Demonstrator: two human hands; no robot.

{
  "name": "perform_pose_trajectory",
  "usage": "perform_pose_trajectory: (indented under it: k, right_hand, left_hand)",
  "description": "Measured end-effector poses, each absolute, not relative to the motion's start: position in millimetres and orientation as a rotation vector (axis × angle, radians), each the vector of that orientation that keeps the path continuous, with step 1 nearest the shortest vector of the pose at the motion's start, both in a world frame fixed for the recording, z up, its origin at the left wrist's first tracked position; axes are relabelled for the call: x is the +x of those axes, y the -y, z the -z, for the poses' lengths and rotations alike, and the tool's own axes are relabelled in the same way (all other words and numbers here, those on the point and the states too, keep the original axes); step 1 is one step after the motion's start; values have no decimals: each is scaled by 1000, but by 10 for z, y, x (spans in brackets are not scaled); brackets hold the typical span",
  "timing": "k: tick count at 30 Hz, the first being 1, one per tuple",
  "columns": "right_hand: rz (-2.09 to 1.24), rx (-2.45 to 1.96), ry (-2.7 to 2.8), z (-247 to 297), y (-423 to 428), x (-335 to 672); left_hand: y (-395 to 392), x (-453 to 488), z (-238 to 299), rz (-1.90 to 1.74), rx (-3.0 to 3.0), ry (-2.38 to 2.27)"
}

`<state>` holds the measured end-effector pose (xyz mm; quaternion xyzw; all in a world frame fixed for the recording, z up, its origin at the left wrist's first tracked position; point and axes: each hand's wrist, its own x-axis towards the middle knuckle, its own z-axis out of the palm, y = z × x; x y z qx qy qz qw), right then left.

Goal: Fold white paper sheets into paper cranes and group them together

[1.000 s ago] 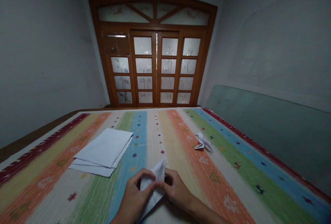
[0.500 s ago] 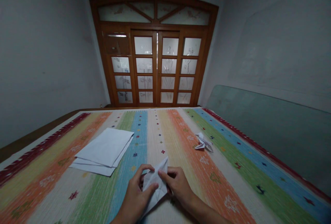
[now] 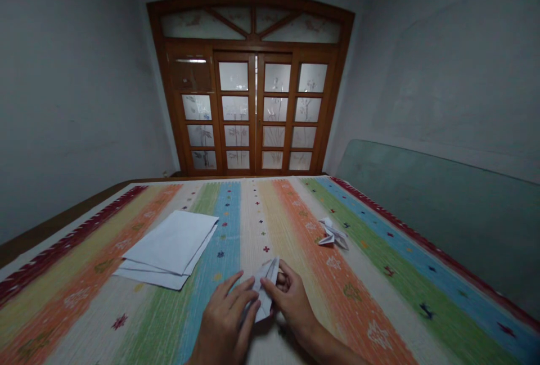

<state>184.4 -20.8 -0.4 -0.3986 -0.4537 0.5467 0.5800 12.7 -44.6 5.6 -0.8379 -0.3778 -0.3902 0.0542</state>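
Paper [image 3: 265, 301], creased and folded: I pinch it in my right hand [image 3: 295, 302] by the near edge of the counter [image 3: 37, 233], my left hand [image 3: 224, 315] spread-fingered against it.

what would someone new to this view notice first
Probably the boldly striped cloth in the foreground, with paned wooden doors beyond its far edge. Next, at the near middle, the left hand and right hand on a folded white paper. White sheets lie stacked on the left, a small folded paper piece on the right.
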Motion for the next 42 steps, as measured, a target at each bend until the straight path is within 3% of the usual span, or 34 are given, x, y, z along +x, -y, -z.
perform_pose_trajectory:
  k: [8,14,18,29,37,42]
  right_hand:
    - [-1311,-921,1026,-6,245,1840]
    - [-1416,-734,1056,-66,256,1890]
    - [-1403,-698,1100,-85,234,1907]
    - [-1268,-1015,1133,-78,163,1927]
    - [-1270,-955,1187,-44,153,1912]
    - [-1289,-926,1204,-22,143,1914]
  left_hand:
    - [511,168,10,1227,-2766,1250]
    - [523,196,-140,1560,-2964,1551]
    - [498,246,-239,1814,-2932,1739]
    - [411,227,-206,2055,-2789,2109]
    - [339,258,-163,2451,-2594,2384]
    - [281,256,-125,2502,-2532,2558]
